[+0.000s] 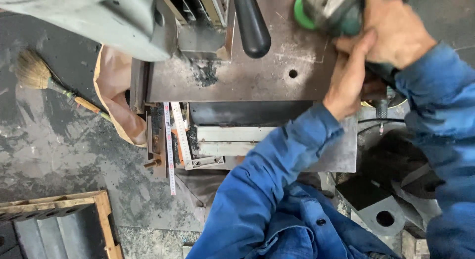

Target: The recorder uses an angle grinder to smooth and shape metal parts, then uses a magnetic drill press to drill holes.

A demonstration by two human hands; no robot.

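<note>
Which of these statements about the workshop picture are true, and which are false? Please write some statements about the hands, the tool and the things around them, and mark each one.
1. Both hands hold a power tool with a green part. True: the left hand and the right hand grip it over the steel plate.
2. The plate has no hole. False: one round hole shows near the hands.
3. A brush lies on the floor at the left. True.
4. The person wears red sleeves. False: the sleeves are blue.
5. A folding ruler lies below the plate's edge. True.
</note>
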